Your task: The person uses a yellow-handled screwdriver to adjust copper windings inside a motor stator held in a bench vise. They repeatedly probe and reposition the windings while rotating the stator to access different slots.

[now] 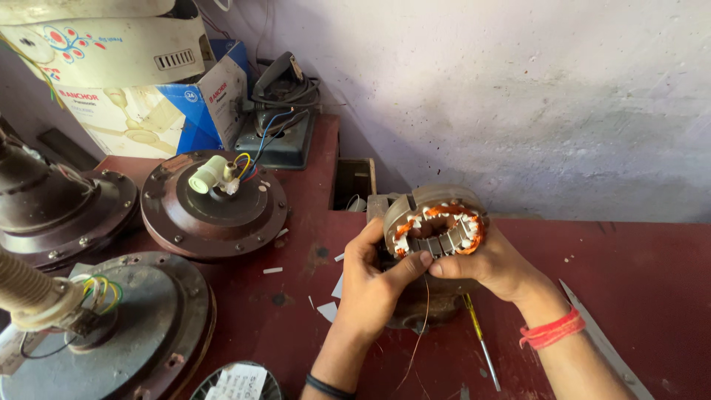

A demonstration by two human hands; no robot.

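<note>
Both hands hold a ring-shaped motor stator (437, 222) above the red workbench (637, 274), near the wall; the left hand (370, 285) grips its lower rim from below, thumb pressed on the near edge; the right hand (492, 263) cups its right side, fingers closed around it; the two thumbs nearly meet. The stator is tilted, its open bore facing up and toward the camera, its axis leaning back toward the wall; orange copper windings line the inner slots. A thin copper wire (421, 333) hangs down from it. A yellow-handled screwdriver (480, 337) lies on the bench beneath; brown fan motor housings (215, 211) sit to the left.
</note>
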